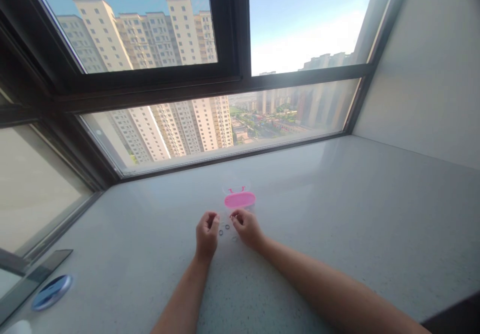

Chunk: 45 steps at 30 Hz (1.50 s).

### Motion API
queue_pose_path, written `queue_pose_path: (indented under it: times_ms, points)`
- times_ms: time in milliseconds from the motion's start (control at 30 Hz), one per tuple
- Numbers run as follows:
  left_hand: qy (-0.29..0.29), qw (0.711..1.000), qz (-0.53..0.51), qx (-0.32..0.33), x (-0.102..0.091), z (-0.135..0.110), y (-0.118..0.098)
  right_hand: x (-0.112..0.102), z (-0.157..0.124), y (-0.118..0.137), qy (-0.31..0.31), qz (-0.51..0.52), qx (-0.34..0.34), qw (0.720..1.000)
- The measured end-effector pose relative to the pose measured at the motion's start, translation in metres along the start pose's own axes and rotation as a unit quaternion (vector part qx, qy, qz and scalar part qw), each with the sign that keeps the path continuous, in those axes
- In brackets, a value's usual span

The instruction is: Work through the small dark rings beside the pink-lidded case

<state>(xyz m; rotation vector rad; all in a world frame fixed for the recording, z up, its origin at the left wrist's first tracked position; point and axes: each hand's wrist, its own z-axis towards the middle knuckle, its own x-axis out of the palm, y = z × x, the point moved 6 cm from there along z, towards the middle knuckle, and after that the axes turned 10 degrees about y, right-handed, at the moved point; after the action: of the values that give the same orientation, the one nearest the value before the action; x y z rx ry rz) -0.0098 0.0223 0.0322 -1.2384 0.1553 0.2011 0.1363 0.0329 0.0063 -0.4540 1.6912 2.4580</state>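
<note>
Both of my hands rest on a pale grey stone windowsill (337, 214). My left hand (207, 234) is curled with its fingers pinched together; what it pinches is too small to make out. My right hand (245, 226) is also pinched shut, close beside the left. Between the two hands lie two or three tiny dark rings (224, 229) on the sill. Just beyond the fingertips stands a small clear container with a pink oval lid (240, 200).
A large dark-framed window (225, 81) runs along the far edge of the sill, with tall buildings outside. A white wall (431, 74) rises at the right. A round blue object (51, 291) and a dark flat strip (41, 269) lie at the near left.
</note>
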Motion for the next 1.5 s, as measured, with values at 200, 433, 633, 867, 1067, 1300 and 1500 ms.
queue_pose_path:
  times_ms: [200, 433, 633, 867, 1067, 1300, 1500]
  points:
    - [-0.085, 0.996, -0.026, 0.029, -0.014, -0.009, -0.040, -0.038, -0.021, 0.003, 0.001, -0.006, 0.016, 1.000]
    - [-0.024, 0.998, 0.053, 0.013, -0.036, -0.036, -0.050, -0.104, -0.044, 0.000, -0.025, -0.024, 0.075, 0.997]
    - [-0.002, 0.996, 0.080, -0.042, -0.056, -0.061, -0.021, -0.108, -0.069, -0.017, -0.005, -0.017, 0.128, 0.992]
    - [0.035, 0.995, 0.048, -0.079, -0.032, -0.062, -0.013, -0.074, -0.074, -0.019, 0.019, 0.012, 0.129, 0.991]
    - [0.020, 0.994, -0.035, -0.102, 0.005, -0.052, -0.005, -0.038, -0.064, -0.005, 0.023, 0.068, 0.109, 0.991]
    - [0.042, 0.996, -0.025, -0.077, 0.020, -0.038, -0.007, -0.017, -0.045, 0.014, 0.011, 0.125, 0.078, 0.989]
    - [0.038, 0.998, -0.029, -0.042, 0.029, -0.016, -0.014, -0.005, -0.027, 0.013, -0.027, 0.171, 0.059, 0.983]
